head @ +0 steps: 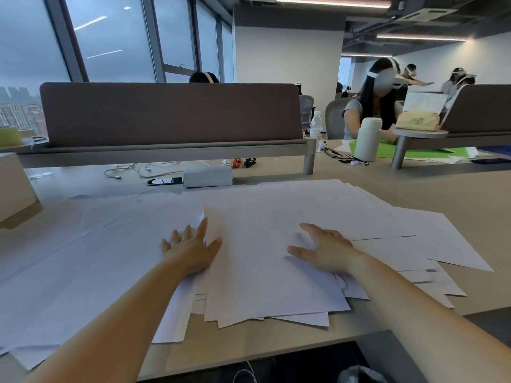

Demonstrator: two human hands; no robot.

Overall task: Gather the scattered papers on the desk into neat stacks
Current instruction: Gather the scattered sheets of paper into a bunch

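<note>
Many white paper sheets cover the desk [456,189]. A loose, uneven pile [260,272] lies in the middle, its edges fanned out at the front. My left hand [190,248] rests flat with straight fingers on the pile's left edge. My right hand [326,251] lies spread on the pile's right side, fingers out and pressing the top sheet. More sheets [409,225] spill out to the right, and a wide spread of sheets [83,258] covers the left part of the desk.
A brown divider screen [171,114] stands behind the papers. A small white box [207,175], a phone [163,181] and cables [138,171] lie under its shelf. A white flask [367,139] and water bottle [316,128] stand at the right back. Other people sit at the neighbouring desks.
</note>
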